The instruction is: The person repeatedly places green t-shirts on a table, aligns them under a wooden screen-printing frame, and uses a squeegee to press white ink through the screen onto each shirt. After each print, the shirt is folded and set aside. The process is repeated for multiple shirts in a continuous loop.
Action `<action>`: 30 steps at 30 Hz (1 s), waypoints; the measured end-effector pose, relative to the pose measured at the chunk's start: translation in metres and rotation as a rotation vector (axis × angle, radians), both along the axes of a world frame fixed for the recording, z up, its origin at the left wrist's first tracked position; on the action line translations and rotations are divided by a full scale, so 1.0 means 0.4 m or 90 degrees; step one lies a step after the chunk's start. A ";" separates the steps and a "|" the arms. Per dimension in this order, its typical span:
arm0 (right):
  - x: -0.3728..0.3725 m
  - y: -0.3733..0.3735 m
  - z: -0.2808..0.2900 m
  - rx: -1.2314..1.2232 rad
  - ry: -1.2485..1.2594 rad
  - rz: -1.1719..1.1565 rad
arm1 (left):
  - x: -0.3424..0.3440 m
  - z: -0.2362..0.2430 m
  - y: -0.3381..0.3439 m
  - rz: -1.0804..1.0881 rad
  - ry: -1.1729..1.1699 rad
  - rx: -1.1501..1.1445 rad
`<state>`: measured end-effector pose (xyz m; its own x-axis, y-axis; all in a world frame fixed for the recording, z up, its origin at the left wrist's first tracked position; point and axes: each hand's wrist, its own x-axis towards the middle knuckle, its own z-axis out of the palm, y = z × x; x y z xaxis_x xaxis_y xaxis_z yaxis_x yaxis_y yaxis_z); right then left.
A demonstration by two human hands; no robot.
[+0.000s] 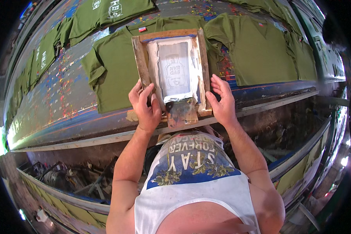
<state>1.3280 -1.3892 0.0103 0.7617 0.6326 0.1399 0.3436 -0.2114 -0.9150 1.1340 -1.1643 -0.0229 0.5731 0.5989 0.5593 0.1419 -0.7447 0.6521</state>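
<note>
A wooden-framed printing screen (201, 58) lies on a green T-shirt (115, 78) spread on the table. Its pale mesh (187, 52) carries an outlined bottle-shaped design. At the near end of the screen rests a squeegee (182, 113) with a stained, wide handle, touched by neither hand. My left hand (147, 107) straddles the lower left rail of the frame, thumb on the inner side and other fingers toward the outside. Beside the right rail, my right hand (222, 102) is open, fingers apart and slightly curved, the thumb close to the wood. Whether that thumb touches is hard to tell.
A plain green T-shirt (259, 52) lies flat to the right. Farther left are green shirts with white prints (115, 9). The long table (72, 84) is speckled with paint, and a rail (85, 137) runs along its near edge.
</note>
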 end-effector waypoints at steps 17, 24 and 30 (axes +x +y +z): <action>0.172 -0.111 0.039 0.166 0.238 0.062 | 0.135 0.125 -0.144 0.049 -0.121 -0.194; 0.466 -0.310 0.103 0.344 0.295 0.049 | 0.442 0.234 -0.406 0.048 -0.231 -0.183; 0.643 -0.411 0.175 0.390 0.288 0.059 | 0.587 0.312 -0.600 -0.006 -0.095 -0.499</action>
